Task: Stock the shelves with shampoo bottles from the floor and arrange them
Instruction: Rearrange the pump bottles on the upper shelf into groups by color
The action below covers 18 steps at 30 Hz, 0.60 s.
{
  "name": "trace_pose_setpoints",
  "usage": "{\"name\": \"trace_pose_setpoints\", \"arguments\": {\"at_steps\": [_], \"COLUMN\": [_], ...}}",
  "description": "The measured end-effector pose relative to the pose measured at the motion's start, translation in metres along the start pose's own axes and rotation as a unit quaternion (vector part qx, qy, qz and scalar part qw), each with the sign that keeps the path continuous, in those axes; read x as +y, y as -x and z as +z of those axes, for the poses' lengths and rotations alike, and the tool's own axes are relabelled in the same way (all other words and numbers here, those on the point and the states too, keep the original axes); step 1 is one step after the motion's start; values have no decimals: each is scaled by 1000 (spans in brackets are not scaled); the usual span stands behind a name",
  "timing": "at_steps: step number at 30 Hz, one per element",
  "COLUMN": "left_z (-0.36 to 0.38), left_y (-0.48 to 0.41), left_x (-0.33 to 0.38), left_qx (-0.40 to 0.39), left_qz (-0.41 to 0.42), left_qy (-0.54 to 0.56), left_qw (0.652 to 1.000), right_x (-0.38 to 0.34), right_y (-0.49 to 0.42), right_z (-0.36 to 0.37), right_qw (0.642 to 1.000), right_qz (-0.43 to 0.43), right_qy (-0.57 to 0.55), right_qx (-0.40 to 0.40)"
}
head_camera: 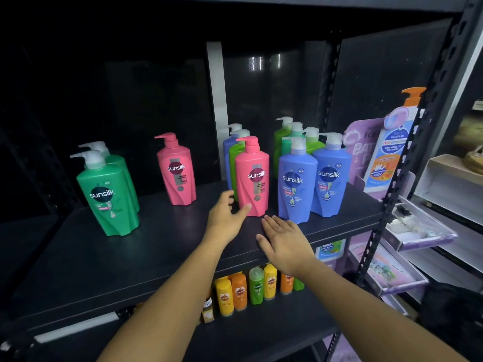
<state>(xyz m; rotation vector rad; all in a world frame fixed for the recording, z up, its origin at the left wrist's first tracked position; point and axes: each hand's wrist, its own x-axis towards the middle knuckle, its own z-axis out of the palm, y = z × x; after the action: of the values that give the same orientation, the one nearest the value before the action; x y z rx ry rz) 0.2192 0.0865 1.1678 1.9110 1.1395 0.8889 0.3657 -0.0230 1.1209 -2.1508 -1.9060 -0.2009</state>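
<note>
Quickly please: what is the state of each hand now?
Left hand: open, beside the nearer pink bottle, holding nothing.
Right hand: open, holding nothing.

Dark green bottles: two, one behind the other, left of the frame.
Pink bottles: two, standing apart near the centre.
Blue bottles: three; two side by side right of centre, one behind the right pink one.
Lime bottles: three, all in back rows, partly hidden.
Teal bottle: one, behind the blue pair.
Orange-pump bottle: one, right of the frame.
Small bottles, lower shelf: seven seen; two yellow, two orange, two green, one brown; the arms may hide more.
</note>
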Motion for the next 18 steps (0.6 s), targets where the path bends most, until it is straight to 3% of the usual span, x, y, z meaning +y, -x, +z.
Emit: {"name": "trace_pose_setpoints", "arguments": {"at_steps": [6, 18], "left_z": [19, 16], "left_y": [-25, -22], "left_x": [12, 2], "left_qx": [28, 0], "left_qz": [6, 58], "left_qy": [65, -4], "left_qw": [997, 998], "right_x": [1, 1], "right_y": [-1, 2], "right_z": [0, -2], "right_qw": [1000, 1000], "right_qz": [3, 3], "right_qy": [3, -3], "right_qx": [-17, -10]}}
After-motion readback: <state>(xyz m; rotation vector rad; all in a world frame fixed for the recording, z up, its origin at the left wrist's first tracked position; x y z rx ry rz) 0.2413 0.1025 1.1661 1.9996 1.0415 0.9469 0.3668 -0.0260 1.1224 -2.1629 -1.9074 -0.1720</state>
